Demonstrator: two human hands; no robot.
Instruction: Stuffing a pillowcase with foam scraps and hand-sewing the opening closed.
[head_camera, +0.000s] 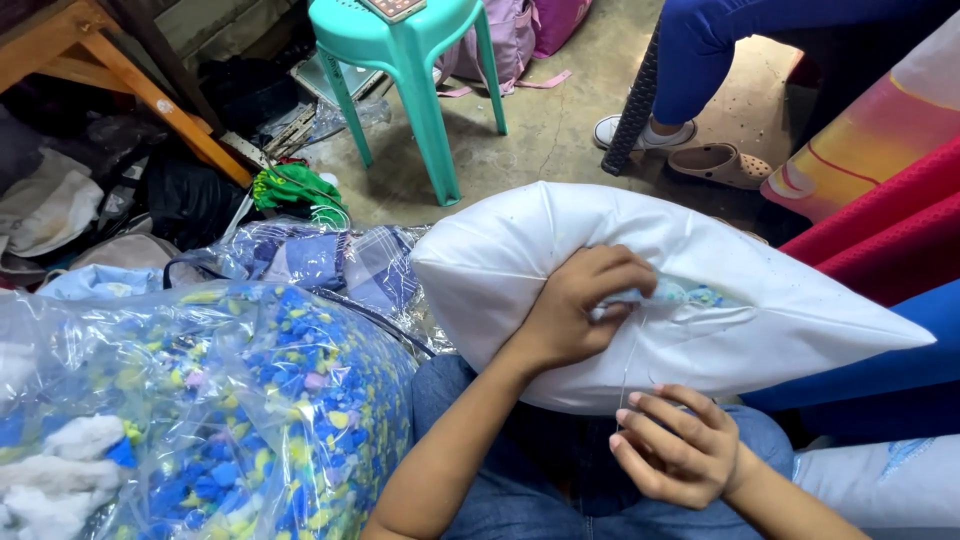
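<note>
A stuffed white pillow (520, 250) lies across my lap. Its open seam (690, 296) shows blue and yellow foam bits inside. My left hand (575, 305) pinches the fabric shut at that seam. Just below the pillow, my right hand (675, 450) has its fingers curled, and a thin white thread (628, 365) runs taut from the seam down to its fingertips. I cannot make out a needle. My legs are in blue jeans (520, 490).
A big clear plastic bag (230, 400) of blue and yellow foam scraps stands at my left. A teal plastic stool (410, 60) is ahead on the concrete floor. Another person's leg (690, 60) and a beige clog (720, 162) are at upper right. Coloured cushions (880, 210) are stacked at right.
</note>
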